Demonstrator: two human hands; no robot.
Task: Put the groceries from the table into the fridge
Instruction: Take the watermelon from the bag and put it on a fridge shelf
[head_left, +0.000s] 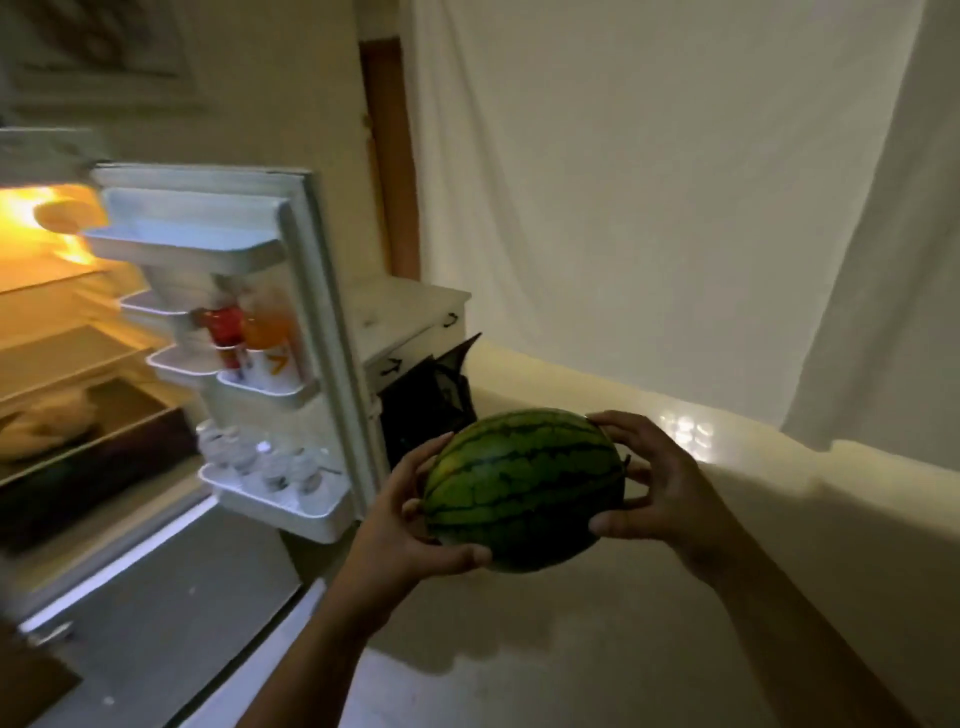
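Note:
A small striped green watermelon (524, 488) hangs in the air in the lower middle, carried between both hands. My left hand (402, 525) cups its left end from below, thumb curled under the fruit. My right hand (652, 488) grips the right end, fingers curled round it. The fridge (57, 358) stands open at the left, lit orange inside, with bare shelves and a pale bag on a lower shelf. Its door (322, 332) swings out toward the watermelon.
The door racks hold a red and an orange bottle (249, 332) and several clear bottles (260, 457) lower down. A white cabinet (410, 322) and a dark bag (431, 400) stand behind the door. White sheets cover the wall and a ledge at right.

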